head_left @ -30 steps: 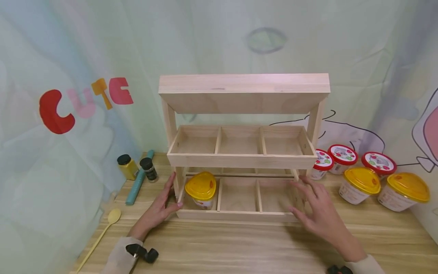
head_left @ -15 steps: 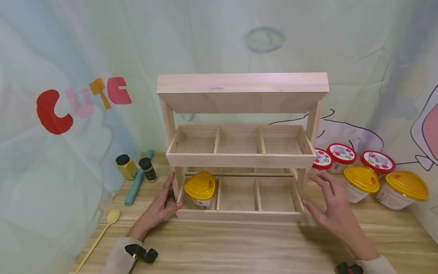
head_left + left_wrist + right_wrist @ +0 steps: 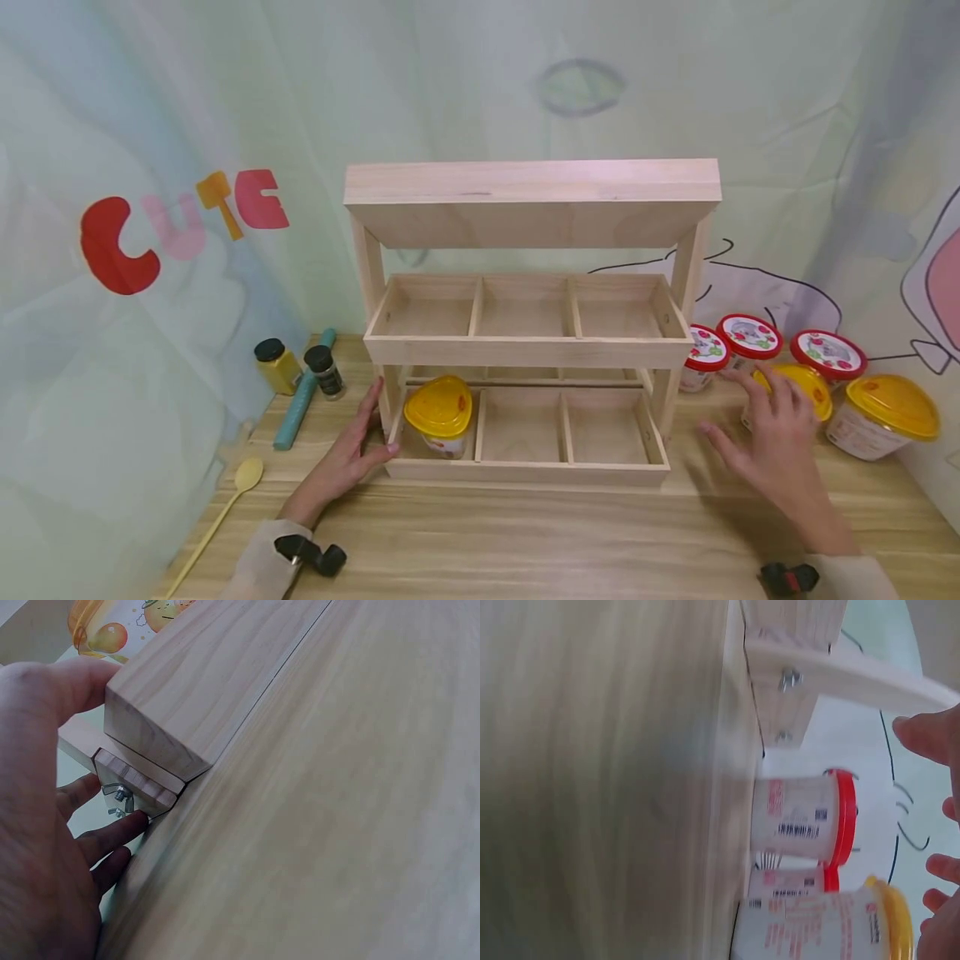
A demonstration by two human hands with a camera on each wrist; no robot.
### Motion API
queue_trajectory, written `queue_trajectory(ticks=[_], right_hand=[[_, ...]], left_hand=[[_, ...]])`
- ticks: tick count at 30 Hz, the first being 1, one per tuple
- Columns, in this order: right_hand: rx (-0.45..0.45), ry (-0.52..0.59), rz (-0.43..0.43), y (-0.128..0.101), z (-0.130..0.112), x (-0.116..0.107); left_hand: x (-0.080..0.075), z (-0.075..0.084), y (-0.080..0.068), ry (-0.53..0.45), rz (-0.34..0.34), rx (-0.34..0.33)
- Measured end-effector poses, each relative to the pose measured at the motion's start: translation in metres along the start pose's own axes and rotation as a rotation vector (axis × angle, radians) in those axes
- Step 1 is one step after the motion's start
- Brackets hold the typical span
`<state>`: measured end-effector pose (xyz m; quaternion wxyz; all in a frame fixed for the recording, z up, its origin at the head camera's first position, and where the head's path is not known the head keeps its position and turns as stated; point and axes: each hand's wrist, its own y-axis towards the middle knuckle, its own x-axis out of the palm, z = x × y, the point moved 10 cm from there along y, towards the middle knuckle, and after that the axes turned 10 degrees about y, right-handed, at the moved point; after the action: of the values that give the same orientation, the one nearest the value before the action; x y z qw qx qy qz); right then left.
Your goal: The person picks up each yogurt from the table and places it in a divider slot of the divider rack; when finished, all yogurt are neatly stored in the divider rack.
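**Hands at wooden rack and yellow-lidded tub**

Far left of wooden table (image 3: 525, 542): pale yellow spoon (image 3: 225, 508) lying flat near the front edge. Behind it: yellow bottle with black cap (image 3: 277, 365), teal stick (image 3: 300, 402), small dark spice jar (image 3: 326, 372), grouped close together by the backdrop.

Left hand (image 3: 348, 454): resting against lower left corner of wooden rack (image 3: 532, 204), fingers relaxed and fairly straight, thumb at the front edge of the bottom tray. Confirmed in left wrist view: fingers (image 3: 105, 840) lying beside the post foot and wing nut, thumb over the top of the block.

Rack centre: two tiers of three compartments each under a slanted top board. Bottom tier, left compartment: yellow-lidded container (image 3: 440, 415), upright. Remaining compartments bare wood.

Right of rack: red-lidded tubs (image 3: 752, 343) in a row at the back, yellow-lidded tubs in front. Right hand (image 3: 772, 442): fingers spread, fingertips over nearest yellow-lidded tub (image 3: 813, 387); contact not determinable. Second yellow-lidded tub (image 3: 885, 417) farthest right, apart from the hand.
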<state>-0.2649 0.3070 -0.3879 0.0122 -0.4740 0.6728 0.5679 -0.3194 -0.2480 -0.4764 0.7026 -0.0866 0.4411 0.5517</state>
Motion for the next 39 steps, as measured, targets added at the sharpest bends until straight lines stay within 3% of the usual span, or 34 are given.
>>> queue_trajectory(ticks=[7,14,27,32,39], right_hand=[[0.061,-0.050,0.005,0.004,0.027,-0.012],[0.165,-0.102,-0.085,0.005,0.052,-0.016],[0.301,-0.150,-0.228,0.003,0.075,-0.009],[0.314,-0.145,-0.223,0.001,0.076,-0.006],[0.279,-0.130,-0.150,0.000,0.075,-0.010]], left_hand=[[-0.001,-0.001,0.000,0.010,-0.003,-0.016],[-0.003,-0.001,-0.002,0.039,0.009,-0.012],[-0.003,0.001,0.000,0.060,0.008,-0.021],[-0.003,0.001,0.000,0.053,0.009,-0.014],[-0.001,-0.001,0.000,0.029,0.001,-0.005]])
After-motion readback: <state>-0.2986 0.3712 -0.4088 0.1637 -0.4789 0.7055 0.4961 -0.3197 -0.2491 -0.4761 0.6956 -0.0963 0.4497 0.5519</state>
